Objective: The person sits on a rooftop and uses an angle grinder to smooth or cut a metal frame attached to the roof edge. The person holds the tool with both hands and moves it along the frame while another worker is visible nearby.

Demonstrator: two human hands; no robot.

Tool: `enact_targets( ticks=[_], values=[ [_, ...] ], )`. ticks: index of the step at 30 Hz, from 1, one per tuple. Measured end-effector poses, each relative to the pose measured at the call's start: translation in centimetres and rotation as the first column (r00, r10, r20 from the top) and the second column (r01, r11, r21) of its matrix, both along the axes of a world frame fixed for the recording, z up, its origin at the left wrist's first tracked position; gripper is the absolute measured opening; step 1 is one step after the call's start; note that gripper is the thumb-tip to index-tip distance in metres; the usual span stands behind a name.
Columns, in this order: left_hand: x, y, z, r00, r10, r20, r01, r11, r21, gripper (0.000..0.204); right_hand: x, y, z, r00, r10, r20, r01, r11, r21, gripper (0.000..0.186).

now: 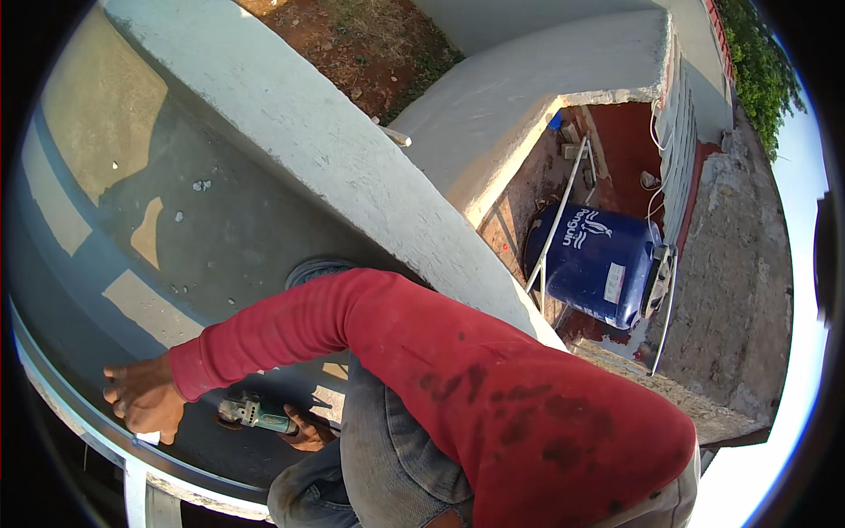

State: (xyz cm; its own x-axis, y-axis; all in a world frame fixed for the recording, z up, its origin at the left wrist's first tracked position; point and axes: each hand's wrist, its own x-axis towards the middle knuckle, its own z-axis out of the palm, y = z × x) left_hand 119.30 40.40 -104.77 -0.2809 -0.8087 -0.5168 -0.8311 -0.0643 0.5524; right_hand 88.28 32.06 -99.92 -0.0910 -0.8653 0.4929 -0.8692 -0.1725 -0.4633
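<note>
My right hand (141,396), at the end of the red sleeve reaching across the view, is closed on a small white item (148,437) beside a thin metal edge strip (62,370) at the lower left. My left hand (305,431), mostly behind my jeans-clad leg, grips the body of a green angle grinder (260,415). The grinder lies low over the dark grey surface, its disc to the left of that hand and below the red sleeve.
A pale plastered wall (264,106) runs diagonally alongside the grey cement surface (202,229). Behind it stand a blue water tank (581,273), white pipes and rough masonry. A coiled grey item (312,268) shows above my arm. Dirt and foliage are farther off.
</note>
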Motion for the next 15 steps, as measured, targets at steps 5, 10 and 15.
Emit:
enact_targets(
  ticks=[5, 10, 15],
  values=[
    [-0.2, 0.7, -0.2, 1.0, -0.005, 0.019, 0.005, 1.0, 0.006, 0.069, 0.4, 3.2, -10.2, 0.962, -0.182, 0.206, 0.152, 0.977, 0.15, 0.053],
    [0.7, 0.6, -0.5, 0.999, 0.015, 0.037, -0.016, 1.0, 0.02, 0.069, 0.4, 1.0, -11.1, 0.864, -0.107, 0.493, -0.002, 0.976, 0.216, 0.049],
    [-1.1, 1.8, 0.1, 0.989, 0.11, 0.095, -0.106, 0.994, -0.038, 0.067, -1.8, 4.4, 3.5, 0.997, -0.009, 0.081, 0.0, 0.993, 0.114, 0.026]
  ],
)
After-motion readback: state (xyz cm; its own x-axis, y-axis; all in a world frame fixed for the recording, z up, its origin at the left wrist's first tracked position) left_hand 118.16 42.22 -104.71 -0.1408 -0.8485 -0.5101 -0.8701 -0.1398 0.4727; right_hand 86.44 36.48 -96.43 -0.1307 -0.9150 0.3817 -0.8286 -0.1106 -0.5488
